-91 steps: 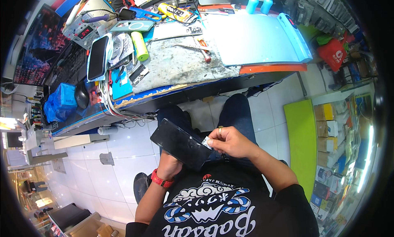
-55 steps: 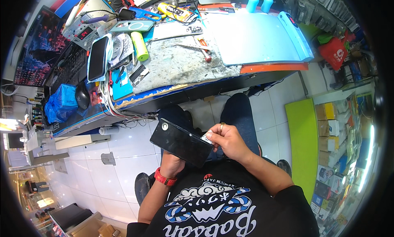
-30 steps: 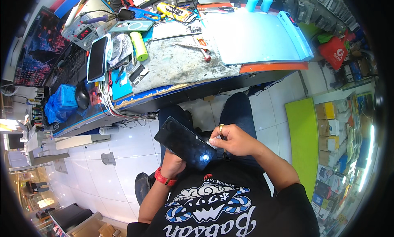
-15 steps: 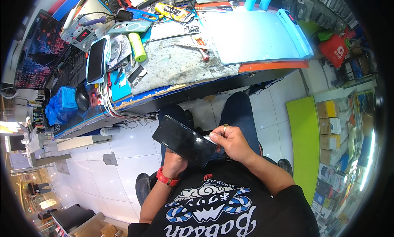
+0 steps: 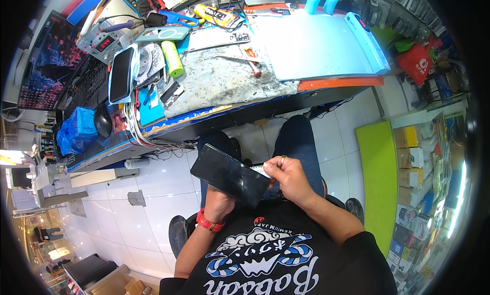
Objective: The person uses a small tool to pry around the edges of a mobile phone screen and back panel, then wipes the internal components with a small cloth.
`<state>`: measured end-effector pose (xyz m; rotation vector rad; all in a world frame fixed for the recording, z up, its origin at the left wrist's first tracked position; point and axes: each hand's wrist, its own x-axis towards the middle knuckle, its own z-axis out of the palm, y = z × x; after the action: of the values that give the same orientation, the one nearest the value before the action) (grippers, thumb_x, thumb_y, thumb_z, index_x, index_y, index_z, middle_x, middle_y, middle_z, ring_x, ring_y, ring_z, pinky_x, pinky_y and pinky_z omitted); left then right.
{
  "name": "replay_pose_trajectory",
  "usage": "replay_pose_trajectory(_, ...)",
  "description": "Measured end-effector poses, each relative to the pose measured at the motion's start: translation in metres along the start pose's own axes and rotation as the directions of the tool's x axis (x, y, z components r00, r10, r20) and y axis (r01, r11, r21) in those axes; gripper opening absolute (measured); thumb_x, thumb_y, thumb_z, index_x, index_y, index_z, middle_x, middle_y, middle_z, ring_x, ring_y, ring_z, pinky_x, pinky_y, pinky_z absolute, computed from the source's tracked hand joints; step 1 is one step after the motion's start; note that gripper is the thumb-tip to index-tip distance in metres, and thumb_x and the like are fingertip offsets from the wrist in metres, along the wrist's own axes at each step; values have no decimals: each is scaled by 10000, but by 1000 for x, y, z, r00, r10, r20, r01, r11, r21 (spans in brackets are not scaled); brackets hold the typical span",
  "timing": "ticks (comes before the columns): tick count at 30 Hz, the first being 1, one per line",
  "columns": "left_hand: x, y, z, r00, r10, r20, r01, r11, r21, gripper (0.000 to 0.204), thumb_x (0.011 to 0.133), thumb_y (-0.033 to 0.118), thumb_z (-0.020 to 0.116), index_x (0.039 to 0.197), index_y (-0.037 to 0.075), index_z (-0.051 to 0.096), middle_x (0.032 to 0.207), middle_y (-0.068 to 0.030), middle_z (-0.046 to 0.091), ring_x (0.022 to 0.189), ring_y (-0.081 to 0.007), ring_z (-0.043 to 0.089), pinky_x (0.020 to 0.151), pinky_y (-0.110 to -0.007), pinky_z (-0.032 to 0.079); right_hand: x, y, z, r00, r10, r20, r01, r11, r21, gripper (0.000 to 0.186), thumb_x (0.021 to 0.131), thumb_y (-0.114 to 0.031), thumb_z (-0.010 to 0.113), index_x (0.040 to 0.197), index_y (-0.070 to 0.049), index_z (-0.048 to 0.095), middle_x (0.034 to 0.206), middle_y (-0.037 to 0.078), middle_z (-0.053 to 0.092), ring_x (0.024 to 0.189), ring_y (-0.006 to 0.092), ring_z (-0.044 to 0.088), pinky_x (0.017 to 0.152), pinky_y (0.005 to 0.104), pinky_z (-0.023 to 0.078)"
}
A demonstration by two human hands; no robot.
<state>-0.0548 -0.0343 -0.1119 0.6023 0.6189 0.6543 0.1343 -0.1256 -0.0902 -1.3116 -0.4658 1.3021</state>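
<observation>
A black smartphone (image 5: 228, 175) lies tilted over my lap, its dark glossy face up. My left hand (image 5: 218, 203), with a red band at the wrist, grips it from below; most of its fingers are hidden behind the phone. My right hand (image 5: 292, 179), wearing a ring, is at the phone's right upper edge. Its thumb and fingers pinch a small flat white piece (image 5: 259, 169) with dark marks, which sticks out along that edge. Whether the piece touches the phone I cannot tell.
Ahead stands a cluttered workbench (image 5: 214, 93). On it are a blue mat (image 5: 316, 45), a red-tipped tool (image 5: 255, 69), a green cylinder (image 5: 172, 58), another phone (image 5: 121, 74) and a mouse (image 5: 102, 121). A glass display case (image 5: 429, 182) stands at the right.
My right hand has shifted very slightly right, and a little more of the white piece shows. The phone and my left hand are almost unmoved.
</observation>
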Motion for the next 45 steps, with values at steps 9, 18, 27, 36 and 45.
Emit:
replay_pose_trajectory(9, 1, -2, 2, 993, 53, -109, -46, 997, 66, 374, 869, -77, 662, 1222, 23, 587, 1116, -92, 667, 992, -217, 672, 830, -333, 564, 7, -6, -17, 999, 1, 42, 3, 995, -103, 204, 981, -165, 640, 984, 33, 688, 792, 45, 671, 630, 77, 589, 582, 245, 507)
replay_pose_trajectory(18, 19, 4, 14, 963, 184, -198, -98, 919, 381, 234, 838, -71, 586, 1057, -54, 666, 994, -109, 711, 855, -179, 677, 734, -306, 536, -9, -42, -31, 756, -636, 156, 460, 345, -818, 72, 890, -90, 685, 918, -23, 691, 777, 90, 635, 643, 277, 624, 600, 377, 504)
replay_pose_trajectory(27, 24, 9, 44, 956, 285, -67, -147, 664, 734, 160, 841, -10, 586, 950, -55, 694, 827, -113, 735, 747, -163, 689, 677, -310, 524, -28, -59, 12, 764, -480, 432, 457, -69, -887, 303, 828, -295, 752, 927, -21, 666, 785, 60, 538, 648, 227, 588, 560, 346, 454)
replay_pose_trajectory(36, 27, 1, 47, 924, 359, -129, -95, 544, 834, 108, 853, 50, 650, 909, -40, 673, 749, -148, 716, 679, -227, 712, 622, -355, 536, -17, -44, 30, 808, -420, 414, 440, -38, -897, 296, 744, -220, 761, 905, 6, 661, 829, 92, 549, 692, 248, 617, 597, 358, 488)
replay_pose_trajectory(45, 29, 6, 45, 948, 288, -138, -57, 579, 814, 141, 871, 91, 677, 896, -47, 664, 766, -152, 721, 690, -233, 712, 629, -350, 531, -10, -33, 26, 777, -542, 320, 407, 45, -912, 115, 747, -120, 713, 774, -17, 669, 768, 85, 576, 639, 259, 615, 567, 368, 514)
